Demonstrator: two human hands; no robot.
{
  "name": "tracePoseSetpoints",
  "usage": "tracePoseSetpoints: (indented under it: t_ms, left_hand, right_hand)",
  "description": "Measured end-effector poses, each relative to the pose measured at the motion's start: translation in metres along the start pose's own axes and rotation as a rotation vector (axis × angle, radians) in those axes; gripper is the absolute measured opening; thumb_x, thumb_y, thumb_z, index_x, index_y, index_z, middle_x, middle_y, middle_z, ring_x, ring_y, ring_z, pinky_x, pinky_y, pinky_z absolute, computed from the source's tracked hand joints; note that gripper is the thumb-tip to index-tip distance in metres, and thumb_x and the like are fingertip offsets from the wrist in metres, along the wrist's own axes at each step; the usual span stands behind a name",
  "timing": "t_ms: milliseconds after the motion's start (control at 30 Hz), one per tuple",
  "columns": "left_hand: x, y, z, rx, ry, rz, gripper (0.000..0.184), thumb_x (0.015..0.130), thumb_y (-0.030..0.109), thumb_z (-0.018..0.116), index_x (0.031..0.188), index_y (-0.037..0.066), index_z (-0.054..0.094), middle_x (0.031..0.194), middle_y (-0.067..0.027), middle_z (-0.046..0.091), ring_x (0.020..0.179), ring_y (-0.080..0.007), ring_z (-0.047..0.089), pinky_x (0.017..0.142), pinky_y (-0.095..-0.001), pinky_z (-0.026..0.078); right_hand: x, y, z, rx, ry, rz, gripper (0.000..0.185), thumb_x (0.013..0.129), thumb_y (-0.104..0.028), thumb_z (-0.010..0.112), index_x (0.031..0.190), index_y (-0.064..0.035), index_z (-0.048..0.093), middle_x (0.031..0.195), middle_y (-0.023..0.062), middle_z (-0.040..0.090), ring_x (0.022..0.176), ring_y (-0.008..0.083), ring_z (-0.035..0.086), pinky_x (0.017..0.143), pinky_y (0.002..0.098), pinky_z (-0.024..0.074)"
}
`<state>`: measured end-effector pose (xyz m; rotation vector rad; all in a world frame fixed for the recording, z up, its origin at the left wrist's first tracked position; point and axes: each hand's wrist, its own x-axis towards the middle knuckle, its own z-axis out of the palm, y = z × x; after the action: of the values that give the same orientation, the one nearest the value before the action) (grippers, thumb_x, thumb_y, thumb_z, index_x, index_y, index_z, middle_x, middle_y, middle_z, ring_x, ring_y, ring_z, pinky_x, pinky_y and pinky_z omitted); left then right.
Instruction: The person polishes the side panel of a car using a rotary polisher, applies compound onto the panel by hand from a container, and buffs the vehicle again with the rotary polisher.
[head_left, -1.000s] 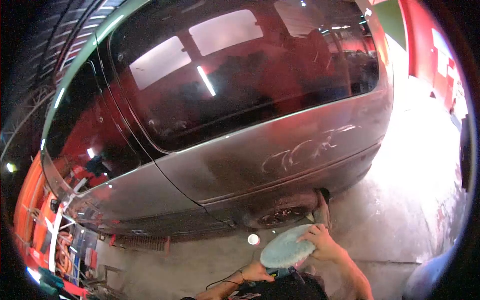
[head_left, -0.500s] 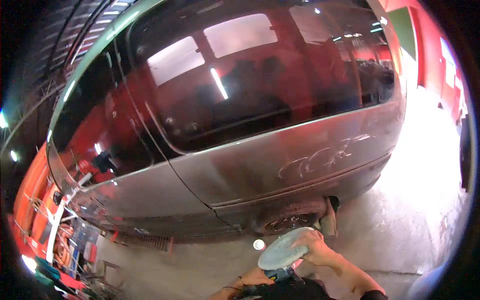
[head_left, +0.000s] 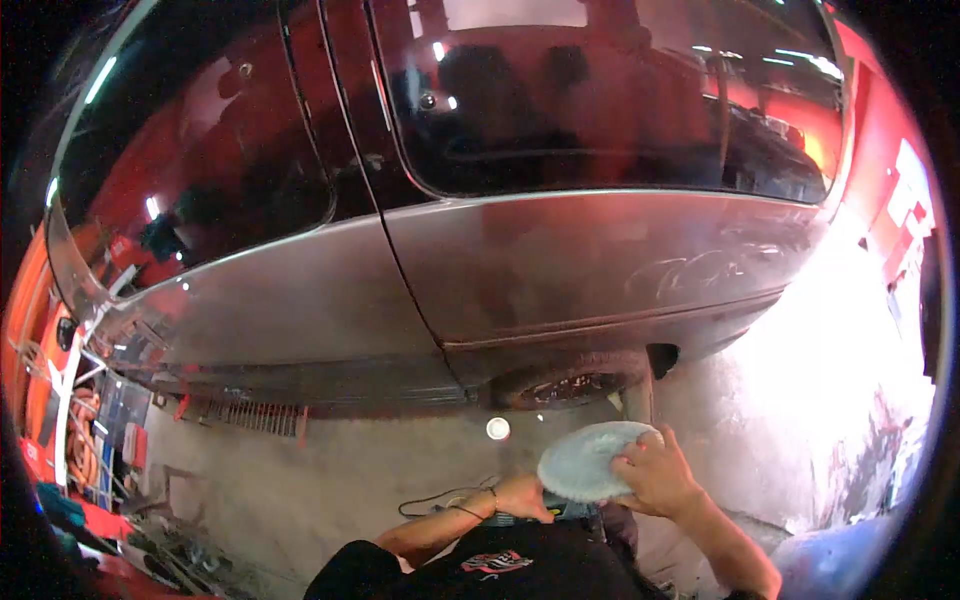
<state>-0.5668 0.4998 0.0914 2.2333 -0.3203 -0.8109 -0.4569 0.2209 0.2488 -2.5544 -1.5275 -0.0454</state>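
Observation:
A round, pale blue-green fluffy pad [head_left: 592, 462] is mounted on a dark power tool [head_left: 570, 508] close to my body. My left hand [head_left: 522, 497] is closed round the tool's body, just left of the pad. My right hand [head_left: 655, 474] grips the pad's right edge, fingers bent over its face. A dark cord [head_left: 430, 500] loops beside my left wrist. Ahead stands a grey van [head_left: 560, 260] with dark windows; curved whitish smears [head_left: 680, 272] mark its rear side panel, above the wheel [head_left: 570, 388].
On the concrete floor [head_left: 350, 470] sits a small white round container [head_left: 497, 429]. A metal grate [head_left: 250, 416] lies near the van's lower left. Hoses and a rack [head_left: 85, 440] stand at far left. A blue object [head_left: 830, 555] is at lower right.
The view has tilted down and shifted, so the van sits higher. The pad now faces up more, with my right hand still on its edge and my left hand on the tool.

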Motion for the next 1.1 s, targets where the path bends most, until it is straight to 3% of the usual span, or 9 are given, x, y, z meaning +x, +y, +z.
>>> tracePoseSetpoints:
  t_ms: [100,200,367,533,667,800,833,900,1100]
  left_hand:
    - [0.007,0.002,0.001,0.008,0.051,0.031,0.076,0.071,0.043,0.089,0.132,0.003,0.068,0.108,-0.0208,0.075,0.097,-0.0337,0.074,0.087,-0.0474,0.058]
    - [0.016,-0.029,0.023,-0.167,0.207,0.262,0.09,0.07,0.038,0.093,0.144,0.0,0.06,0.123,-0.0229,0.073,0.109,-0.0335,0.072,0.097,-0.0442,0.056]
    - [0.009,-0.051,0.025,-0.364,0.133,0.218,0.102,0.071,0.032,0.095,0.156,-0.002,0.05,0.154,-0.0214,0.06,0.145,-0.0315,0.054,0.124,-0.0413,0.04]
    - [0.004,-0.045,0.008,-0.496,0.191,0.166,0.102,0.072,0.023,0.097,0.159,-0.001,0.049,0.156,-0.0159,0.059,0.146,-0.0272,0.052,0.126,-0.0398,0.037]
    - [0.003,-0.026,-0.008,-0.486,0.221,0.095,0.101,0.072,0.021,0.099,0.158,-0.001,0.05,0.154,-0.014,0.059,0.144,-0.0261,0.052,0.124,-0.0397,0.039]
    - [-0.006,-0.016,-0.016,-0.514,0.176,0.017,0.101,0.071,0.022,0.1,0.157,0.0,0.051,0.151,-0.0133,0.061,0.141,-0.0255,0.054,0.123,-0.0401,0.04]
    - [-0.005,-0.011,-0.02,-0.521,0.16,0.004,0.101,0.071,0.022,0.101,0.157,0.0,0.051,0.151,-0.0131,0.061,0.141,-0.0254,0.055,0.123,-0.0403,0.041]
    - [0.0,-0.004,-0.029,-0.53,0.131,-0.018,0.101,0.07,0.022,0.101,0.156,0.0,0.052,0.149,-0.0127,0.062,0.14,-0.0251,0.055,0.122,-0.0405,0.041]
    - [0.007,0.042,-0.06,-0.591,0.01,-0.097,0.101,0.07,0.023,0.103,0.155,0.0,0.053,0.146,-0.0115,0.064,0.136,-0.0243,0.058,0.12,-0.0412,0.044]
  right_hand:
    - [0.011,-0.004,0.002,-0.056,-0.057,-0.269,0.045,0.08,-0.056,0.08,0.101,-0.017,0.07,0.101,0.0035,0.069,0.11,0.0312,0.063,0.109,0.0584,0.0447]
    - [0.018,-0.009,0.007,-0.172,-0.203,-0.307,0.043,0.079,-0.052,0.081,0.1,-0.0168,0.07,0.1,0.0029,0.068,0.108,0.0292,0.064,0.108,0.0561,0.0473]
    - [-0.024,-0.023,0.023,0.041,0.26,-0.046,0.028,0.082,-0.03,0.083,0.106,-0.0185,0.076,0.107,0.0019,0.07,0.116,0.0261,0.065,0.115,0.0583,0.042]
    - [-0.019,-0.067,0.019,0.417,0.555,0.197,0.031,0.086,-0.021,0.088,0.116,-0.0174,0.081,0.114,0.0032,0.075,0.118,0.025,0.066,0.114,0.054,0.0443]
    - [0.013,-0.072,-0.016,1.468,0.191,-0.392,0.027,0.098,-0.011,0.083,0.124,-0.0039,0.08,0.123,0.0121,0.076,0.118,0.0315,0.07,0.109,0.0424,0.0514]
    - [0.065,-0.076,-0.057,1.554,0.037,-0.924,0.04,0.101,-0.02,0.08,0.135,-0.0003,0.07,0.14,0.0151,0.068,0.126,0.0306,0.068,0.108,0.0417,0.053]
    - [0.076,-0.085,-0.062,1.551,0.069,-0.894,0.04,0.101,-0.02,0.08,0.135,-0.0003,0.07,0.14,0.0151,0.068,0.126,0.0306,0.068,0.108,0.0417,0.053]
    - [0.085,-0.1,-0.062,1.71,-0.095,-0.951,0.056,0.102,-0.059,0.073,0.098,-0.0023,0.072,0.111,0.0216,0.073,0.101,0.0377,0.072,0.087,0.0447,0.054]
    - [0.074,-0.097,-0.019,1.728,-0.05,-0.866,0.044,0.102,-0.043,0.074,0.106,0.0002,0.072,0.11,0.0199,0.073,0.101,0.0361,0.071,0.088,0.0442,0.0543]
